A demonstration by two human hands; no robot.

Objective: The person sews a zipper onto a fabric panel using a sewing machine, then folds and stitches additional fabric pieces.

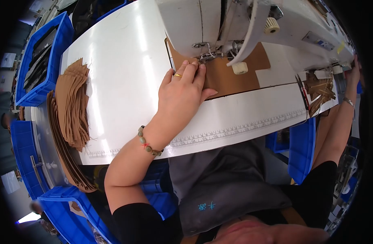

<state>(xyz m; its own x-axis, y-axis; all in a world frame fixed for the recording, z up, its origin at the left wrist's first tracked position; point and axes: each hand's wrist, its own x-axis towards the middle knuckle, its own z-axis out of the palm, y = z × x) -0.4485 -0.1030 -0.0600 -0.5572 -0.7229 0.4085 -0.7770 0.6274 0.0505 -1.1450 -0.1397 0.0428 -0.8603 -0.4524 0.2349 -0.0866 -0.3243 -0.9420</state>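
Note:
My left hand (pixel 182 85) lies with fingers extended on a brown flat piece of material (pixel 231 77) under the sewing machine (pixel 292 36). Its fingertips are close to the presser foot (pixel 207 57), and the thumb rests near the piece's front edge. The fingers press down rather than wrap around anything. My right hand (pixel 352 74) is raised at the far right end of the machine, beside its end. Its fingers are mostly hidden there, so whether it grips a part of the machine does not show.
Stacked brown strips (pixel 72 103) stand at the table's left, with more long strips (pixel 62 142) over the edge. Brown scraps (pixel 320 90) lie at right beside dark, red-marked tools (pixel 303 90). A printed ruler (pixel 219 132) runs along the front edge. Blue bins (pixel 56 53) surround the table.

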